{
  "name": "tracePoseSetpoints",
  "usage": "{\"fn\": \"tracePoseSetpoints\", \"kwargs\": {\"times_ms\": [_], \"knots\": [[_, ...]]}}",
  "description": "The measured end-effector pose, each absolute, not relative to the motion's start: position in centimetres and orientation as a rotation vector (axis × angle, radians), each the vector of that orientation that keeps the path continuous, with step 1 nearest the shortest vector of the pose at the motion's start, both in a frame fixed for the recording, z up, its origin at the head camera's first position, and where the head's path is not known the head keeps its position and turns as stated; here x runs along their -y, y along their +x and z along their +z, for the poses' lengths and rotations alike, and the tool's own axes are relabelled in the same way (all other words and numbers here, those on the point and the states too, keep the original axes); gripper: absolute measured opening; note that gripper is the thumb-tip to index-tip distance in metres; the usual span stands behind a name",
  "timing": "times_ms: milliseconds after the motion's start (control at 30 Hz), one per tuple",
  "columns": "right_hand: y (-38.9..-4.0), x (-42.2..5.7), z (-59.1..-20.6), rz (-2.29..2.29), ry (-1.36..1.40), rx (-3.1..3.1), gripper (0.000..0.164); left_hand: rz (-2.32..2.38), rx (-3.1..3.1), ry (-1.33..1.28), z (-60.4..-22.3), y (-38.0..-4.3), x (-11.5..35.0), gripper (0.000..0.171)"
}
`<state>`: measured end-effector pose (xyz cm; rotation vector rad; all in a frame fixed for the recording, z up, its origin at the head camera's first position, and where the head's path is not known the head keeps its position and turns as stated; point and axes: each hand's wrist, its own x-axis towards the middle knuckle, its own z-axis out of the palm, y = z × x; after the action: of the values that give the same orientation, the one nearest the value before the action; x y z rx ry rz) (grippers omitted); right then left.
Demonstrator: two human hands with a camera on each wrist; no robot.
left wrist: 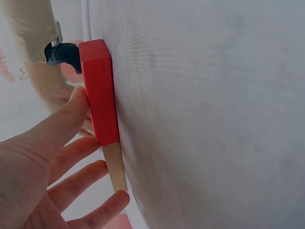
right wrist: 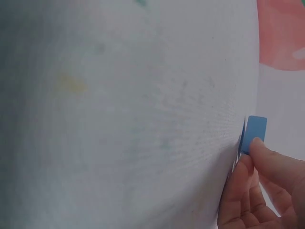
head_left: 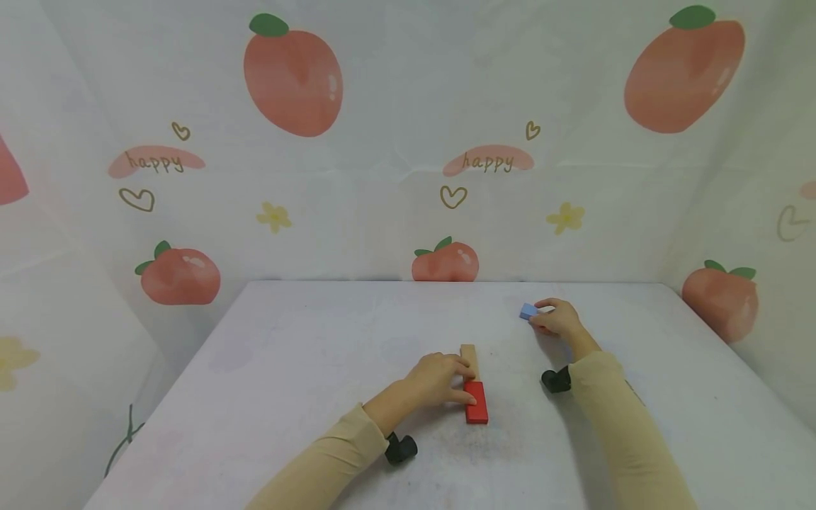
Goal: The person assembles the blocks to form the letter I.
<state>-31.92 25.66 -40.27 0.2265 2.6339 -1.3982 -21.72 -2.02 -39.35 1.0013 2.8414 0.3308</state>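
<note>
A red block [head_left: 476, 404] and a plain wooden block [head_left: 469, 358] lie end to end in a line on the table. My left hand [head_left: 435, 382] rests over their join from the left, the thumb on the red block and spread fingers along the wooden one. In the left wrist view its fingertips [left wrist: 123, 196] reach toward the far end of the wood. Farther back on the right, my right hand [head_left: 559, 320] pinches a small blue block [head_left: 528, 311] between thumb and fingers. The right wrist view shows the blue block [right wrist: 255, 132] close against the table top.
The white table top [head_left: 306, 368] ends in front of a hanging cloth [head_left: 382, 92] printed with fruit, hearts and flowers. A black camera mount [head_left: 401, 449] sits at the left wrist, and another black mount [head_left: 557, 380] at the right wrist.
</note>
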Motion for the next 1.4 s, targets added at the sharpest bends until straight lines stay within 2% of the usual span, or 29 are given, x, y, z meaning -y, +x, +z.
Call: {"fn": "tracePoseSetpoints", "kwargs": {"times_ms": [1400], "knots": [[-30.2,-24.3,-39.3,-1.383,0.018,-2.646,0.048,0.347,-2.845,1.007,-39.4,-21.8,2.0,0.042]]}}
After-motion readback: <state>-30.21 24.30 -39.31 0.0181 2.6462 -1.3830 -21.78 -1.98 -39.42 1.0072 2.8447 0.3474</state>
